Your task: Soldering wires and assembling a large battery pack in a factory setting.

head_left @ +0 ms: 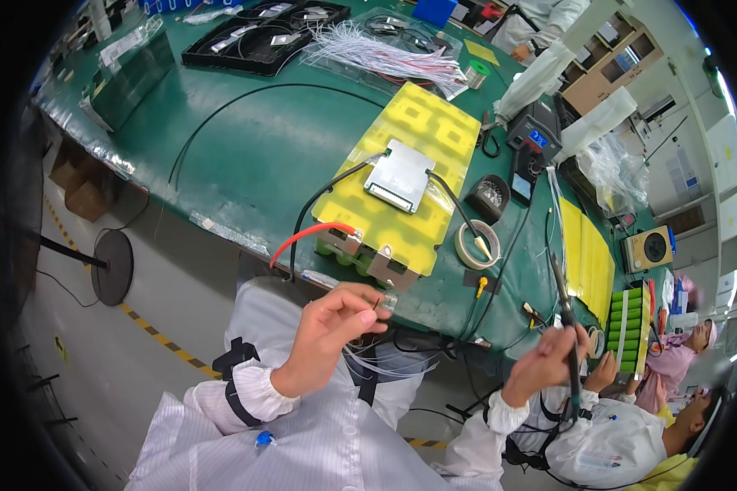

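A battery pack [401, 131] wrapped in yellow sheet lies at the table's front edge. On top sits a silver circuit box [399, 176] with black cables; a thick red cable [311, 233] curves from the pack's near end beside bare metal tabs [395, 270]. My left hand [327, 327] is just below that end, thumb and fingers pinched at a small shiny, see-through piece [389, 304] whose kind I cannot make out. Thin white wires [393, 360] hang below it. My right hand [544, 364] grips a black soldering iron [567, 307], thin tip upward, right of the pack.
Right of the pack are a tape roll [477, 247], a black cup [490, 196], scissors [490, 141] and a soldering station [535, 135]. White wires [385, 53] and black trays [262, 37] lie at the back. A co-worker [614, 434] sits close on my right near a green-celled pack [628, 327].
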`<state>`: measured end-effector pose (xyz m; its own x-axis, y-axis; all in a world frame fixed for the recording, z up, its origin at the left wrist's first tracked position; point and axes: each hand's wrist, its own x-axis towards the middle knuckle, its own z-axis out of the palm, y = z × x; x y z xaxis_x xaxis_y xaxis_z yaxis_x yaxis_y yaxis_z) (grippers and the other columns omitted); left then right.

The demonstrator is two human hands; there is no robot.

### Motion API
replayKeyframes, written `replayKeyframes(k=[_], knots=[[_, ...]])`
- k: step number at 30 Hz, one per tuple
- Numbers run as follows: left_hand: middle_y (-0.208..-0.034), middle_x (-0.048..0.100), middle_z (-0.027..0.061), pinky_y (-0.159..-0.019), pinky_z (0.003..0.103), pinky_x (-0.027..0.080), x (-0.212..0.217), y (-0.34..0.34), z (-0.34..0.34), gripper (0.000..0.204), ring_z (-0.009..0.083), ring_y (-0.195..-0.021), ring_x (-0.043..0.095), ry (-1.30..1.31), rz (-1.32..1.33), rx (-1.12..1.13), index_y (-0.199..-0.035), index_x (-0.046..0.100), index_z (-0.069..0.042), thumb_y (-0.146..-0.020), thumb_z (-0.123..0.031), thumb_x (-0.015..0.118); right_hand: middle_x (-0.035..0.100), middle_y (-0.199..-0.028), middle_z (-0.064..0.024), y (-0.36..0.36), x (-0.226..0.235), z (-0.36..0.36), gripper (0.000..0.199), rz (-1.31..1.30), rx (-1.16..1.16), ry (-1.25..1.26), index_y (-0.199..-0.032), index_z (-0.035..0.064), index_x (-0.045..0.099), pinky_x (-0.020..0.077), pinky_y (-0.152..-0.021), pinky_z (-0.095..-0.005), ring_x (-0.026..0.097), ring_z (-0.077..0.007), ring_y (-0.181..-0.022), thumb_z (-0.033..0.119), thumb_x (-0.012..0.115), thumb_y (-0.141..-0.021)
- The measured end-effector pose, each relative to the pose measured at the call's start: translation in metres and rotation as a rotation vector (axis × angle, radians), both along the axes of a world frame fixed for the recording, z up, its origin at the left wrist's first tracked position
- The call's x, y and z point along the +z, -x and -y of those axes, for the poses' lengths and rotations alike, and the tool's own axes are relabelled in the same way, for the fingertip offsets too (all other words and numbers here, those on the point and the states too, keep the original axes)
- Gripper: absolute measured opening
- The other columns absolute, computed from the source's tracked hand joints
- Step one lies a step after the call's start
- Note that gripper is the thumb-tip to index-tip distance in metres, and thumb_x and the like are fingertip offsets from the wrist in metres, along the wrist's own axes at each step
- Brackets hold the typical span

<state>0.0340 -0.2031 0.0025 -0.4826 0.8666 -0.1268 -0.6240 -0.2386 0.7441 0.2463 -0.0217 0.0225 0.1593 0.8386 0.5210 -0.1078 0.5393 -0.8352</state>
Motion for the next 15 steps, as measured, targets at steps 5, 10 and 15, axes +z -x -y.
replayKeyframes(k=[5, 10, 15], knots=[[-0.113, 0.049, 0.0145, -0.084, 0.032, 0.047, -0.016, 0.01, -0.012, 0.007, 0.0209, -0.103, 0.053, -0.111, -0.182, 0.078, -0.078, 0.055, 0.0, -0.084, -0.002, 0.055, 0.035, -0.051, 0.0011, 0.002, 0.021, 0.028, 0.031, -0.074, 0.185, -0.123, -0.086, 0.0053, 0.04, 0.0279, -0.046, -0.0185, 0.033, -0.0057, -0.042, 0.031, 0.057, -0.087], [-0.089, 0.057, 0.0088, -0.062, 0.023, 0.047, -0.007, 0.015, 0.006, 0.005, 0.0125, -0.069, 0.058, -0.024, -0.192, 0.091, -0.089, 0.05, 0.0, -0.088, -0.005, 0.05, 0.036, -0.046, 0.0005, 0.038, 0.017, 0.047, 0.042, 0.09, 0.356, -0.144, -0.084, 0.0065, 0.036, 0.0303, -0.043, -0.0208, 0.035, -0.0076, -0.038, 0.042, 0.059, -0.083], [-0.06, 0.038, -0.0046, -0.043, 0.02, 0.021, -0.024, 0.049, 0.067, 0.006, 0.0018, -0.047, 0.029, 0.044, -0.245, 0.313, -0.092, 0.046, -0.005, -0.091, -0.01, 0.046, 0.035, -0.044, 0.0017, 0.038, 0.009, 0.057, 0.042, 0.004, 0.442, -0.034, -0.084, 0.0072, 0.035, 0.0293, -0.046, -0.0233, 0.035, -0.0085, -0.037, 0.041, 0.06, -0.083]])
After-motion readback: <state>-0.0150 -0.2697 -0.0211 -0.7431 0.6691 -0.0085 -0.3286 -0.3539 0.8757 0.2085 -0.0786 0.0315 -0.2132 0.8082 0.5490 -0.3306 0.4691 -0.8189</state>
